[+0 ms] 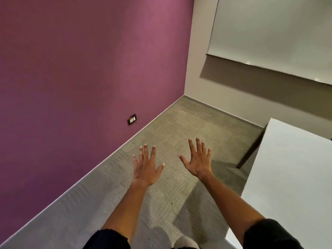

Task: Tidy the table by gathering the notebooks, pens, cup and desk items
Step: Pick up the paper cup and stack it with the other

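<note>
Both hands hover over the carpet [172, 126] at centre frame, left hand [145, 168] and right hand [199, 161], fingers spread, holding nothing. The white surface [291, 177] shows at the right edge.

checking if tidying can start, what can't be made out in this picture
Head view only:
- Table: only one bare corner shows; the rest runs off the right edge, so no notebooks, pens or cup can be seen.
- Whiteboard: cut by the top and right edges.
- Wall outlet: too small to read its label.
- Left hand and right hand: spread, holding nothing, over the carpet.
</note>
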Tool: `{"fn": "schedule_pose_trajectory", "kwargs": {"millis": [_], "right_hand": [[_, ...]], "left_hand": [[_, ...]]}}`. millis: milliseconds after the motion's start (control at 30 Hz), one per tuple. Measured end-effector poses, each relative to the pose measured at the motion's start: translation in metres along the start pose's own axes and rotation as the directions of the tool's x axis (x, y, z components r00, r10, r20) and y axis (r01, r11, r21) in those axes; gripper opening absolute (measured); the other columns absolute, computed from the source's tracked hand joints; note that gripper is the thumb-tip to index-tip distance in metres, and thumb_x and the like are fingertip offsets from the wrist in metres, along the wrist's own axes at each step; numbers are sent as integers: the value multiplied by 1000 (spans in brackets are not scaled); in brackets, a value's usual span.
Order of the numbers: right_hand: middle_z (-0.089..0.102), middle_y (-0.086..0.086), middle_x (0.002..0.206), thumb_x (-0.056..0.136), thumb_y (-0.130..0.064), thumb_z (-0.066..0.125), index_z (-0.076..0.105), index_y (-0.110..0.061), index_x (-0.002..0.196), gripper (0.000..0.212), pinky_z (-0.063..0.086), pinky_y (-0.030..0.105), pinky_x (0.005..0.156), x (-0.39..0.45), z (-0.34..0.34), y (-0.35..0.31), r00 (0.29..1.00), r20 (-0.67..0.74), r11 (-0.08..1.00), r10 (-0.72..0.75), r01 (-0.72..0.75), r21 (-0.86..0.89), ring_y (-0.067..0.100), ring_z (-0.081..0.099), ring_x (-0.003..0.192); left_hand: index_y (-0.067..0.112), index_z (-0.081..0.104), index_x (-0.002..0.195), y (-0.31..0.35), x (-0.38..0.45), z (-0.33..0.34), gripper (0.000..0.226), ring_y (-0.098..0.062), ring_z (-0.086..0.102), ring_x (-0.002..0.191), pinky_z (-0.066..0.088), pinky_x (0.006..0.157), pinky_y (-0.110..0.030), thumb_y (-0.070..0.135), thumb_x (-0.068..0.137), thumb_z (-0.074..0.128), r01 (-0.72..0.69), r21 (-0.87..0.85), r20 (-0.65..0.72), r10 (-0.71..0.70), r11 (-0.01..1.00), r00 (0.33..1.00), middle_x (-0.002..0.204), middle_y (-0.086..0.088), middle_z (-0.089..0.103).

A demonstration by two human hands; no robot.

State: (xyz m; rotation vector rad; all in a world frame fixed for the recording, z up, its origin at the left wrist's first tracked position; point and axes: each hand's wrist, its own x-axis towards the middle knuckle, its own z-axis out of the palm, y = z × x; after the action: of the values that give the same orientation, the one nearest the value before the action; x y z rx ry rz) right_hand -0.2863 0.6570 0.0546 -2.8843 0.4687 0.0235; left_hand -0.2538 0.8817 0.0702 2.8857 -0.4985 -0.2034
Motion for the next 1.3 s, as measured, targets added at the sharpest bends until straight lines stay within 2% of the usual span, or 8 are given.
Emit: {"fn": "schedule_pose_trajectory", "kwargs": {"millis": [167,367,600,767,933,1100,1300], "right_hand": [[-7,6,164,84,-81,14,-4,-32,155,88,4,58,120,69,-3,11,992,-43,993,116,-114,38,31,-1,151],[-3,6,165,85,-80,18,0,-32,155,88,7,58,120,177,-5,66,971,-69,974,228,-226,36,31,1,151],[-6,7,164,86,-79,23,-1,-31,155,88,7,59,120,311,-28,164,927,-45,926,373,-368,87,31,-1,151],[-7,7,164,86,-79,22,-2,-31,155,88,4,59,120,378,-58,238,889,-72,891,452,-446,85,32,-3,151],[-4,6,165,85,-79,23,1,-31,155,88,6,59,120,431,-79,311,827,-104,834,552,-544,94,31,-2,151],[-6,7,164,86,-78,24,-1,-32,155,87,4,59,119,489,-88,392,745,-118,755,656,-650,92,31,-3,151],[-7,8,164,85,-80,19,-5,-32,154,88,6,60,119,566,-110,480,599,-135,612,790,-782,116,32,-3,151]], "left_hand": [[22,-7,154,14,95,-11,82,-31,-17,149,0,119,-59,60,95,35,-130,23,41,129,991,991,161,-13,-16],[23,-6,154,56,228,6,82,-30,-17,149,-3,119,-57,60,94,37,-223,25,93,220,974,971,162,-12,-16],[24,-5,155,157,391,14,84,-29,-15,149,-1,118,-57,62,93,37,-312,42,120,305,949,945,162,-12,-14],[26,-7,154,250,491,16,83,-28,-17,149,-3,119,-56,65,93,33,-422,26,136,415,906,900,162,-11,-17],[25,-6,154,340,577,30,82,-30,-16,149,-3,119,-57,64,93,32,-547,23,181,535,837,825,162,-11,-16],[24,-5,155,437,665,56,83,-29,-15,149,-2,119,-57,65,93,31,-680,13,211,663,733,718,162,-11,-14],[25,-10,154,551,777,65,82,-28,-20,148,-5,119,-56,66,93,27,-807,-22,270,781,590,563,161,-10,-20]]}}
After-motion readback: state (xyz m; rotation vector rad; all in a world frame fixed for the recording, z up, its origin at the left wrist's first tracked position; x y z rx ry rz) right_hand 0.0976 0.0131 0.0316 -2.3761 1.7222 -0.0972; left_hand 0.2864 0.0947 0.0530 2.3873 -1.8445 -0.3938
